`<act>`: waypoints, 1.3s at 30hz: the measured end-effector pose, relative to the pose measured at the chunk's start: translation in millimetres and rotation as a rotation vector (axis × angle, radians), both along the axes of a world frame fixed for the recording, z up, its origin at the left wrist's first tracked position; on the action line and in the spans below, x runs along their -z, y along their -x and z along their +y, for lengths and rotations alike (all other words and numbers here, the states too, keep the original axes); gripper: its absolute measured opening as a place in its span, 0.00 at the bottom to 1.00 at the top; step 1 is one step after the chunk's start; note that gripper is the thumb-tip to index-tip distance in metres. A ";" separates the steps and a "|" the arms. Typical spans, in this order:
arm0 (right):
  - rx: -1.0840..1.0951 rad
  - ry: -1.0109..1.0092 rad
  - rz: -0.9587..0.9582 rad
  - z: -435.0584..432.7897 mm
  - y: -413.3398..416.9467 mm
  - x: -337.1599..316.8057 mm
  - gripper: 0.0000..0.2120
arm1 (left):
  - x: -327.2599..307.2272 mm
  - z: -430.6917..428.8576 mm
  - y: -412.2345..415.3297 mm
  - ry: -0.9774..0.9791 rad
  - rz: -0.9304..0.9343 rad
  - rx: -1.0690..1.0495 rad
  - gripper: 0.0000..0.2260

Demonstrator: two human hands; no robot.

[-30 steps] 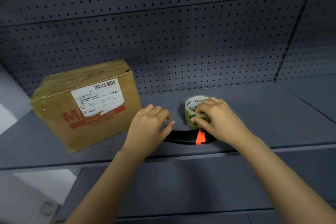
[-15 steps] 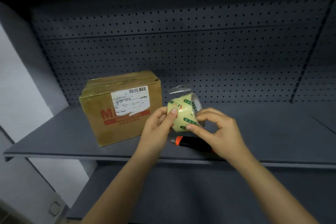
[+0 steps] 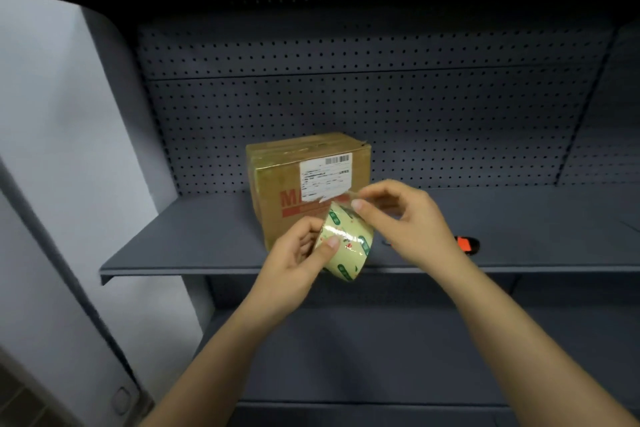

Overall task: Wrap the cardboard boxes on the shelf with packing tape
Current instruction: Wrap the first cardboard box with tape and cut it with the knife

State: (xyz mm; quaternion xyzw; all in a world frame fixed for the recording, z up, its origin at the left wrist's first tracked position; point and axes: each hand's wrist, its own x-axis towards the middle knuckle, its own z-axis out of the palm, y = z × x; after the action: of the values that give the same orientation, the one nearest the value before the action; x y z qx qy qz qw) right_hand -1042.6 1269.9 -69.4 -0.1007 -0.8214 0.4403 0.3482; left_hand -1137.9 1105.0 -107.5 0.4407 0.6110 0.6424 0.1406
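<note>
Before the cardboard box (image 3: 277, 180), my left hand (image 3: 294, 258) is gripping the newly lifted tape roll (image 3: 348, 250), my right hand (image 3: 408, 218) pinching its end free for wrapping.

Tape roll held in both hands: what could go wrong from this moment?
1. The right hand pinches only the thin tape end; it may slip and stick back on the tape roll, or fold on itself.
2. The left hand holds the roll in the air before the shelf edge, not yet at the box; a hard pull could tug it loose.
3. The cutter lies near the shelf edge beside the right wrist, which might knock it off.
</note>
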 end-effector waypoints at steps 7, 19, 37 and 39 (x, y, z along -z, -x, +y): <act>-0.022 0.022 0.029 -57.2 9.3 6.9 0.04 | 3.8 -59.3 11.4 0.002 -0.033 -0.031 0.12; 0.033 -0.114 0.070 -75.7 35.3 1.7 0.01 | 9.0 -68.2 12.8 0.015 -0.153 -0.059 0.12; -0.412 -0.241 -0.008 3.6 141.6 -60.3 0.01 | -19.7 1.4 34.3 -0.112 -0.388 -0.333 0.08; -0.462 -0.219 -0.032 11.8 153.6 -62.0 0.00 | -19.1 5.4 37.4 -0.118 -0.380 -0.379 0.08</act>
State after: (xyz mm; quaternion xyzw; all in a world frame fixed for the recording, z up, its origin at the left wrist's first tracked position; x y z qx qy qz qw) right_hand -1196.1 1281.7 -7.4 0.1209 -0.8709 0.4149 0.2341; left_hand -1175.4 1110.3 -88.4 0.1977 0.6067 0.7629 0.1041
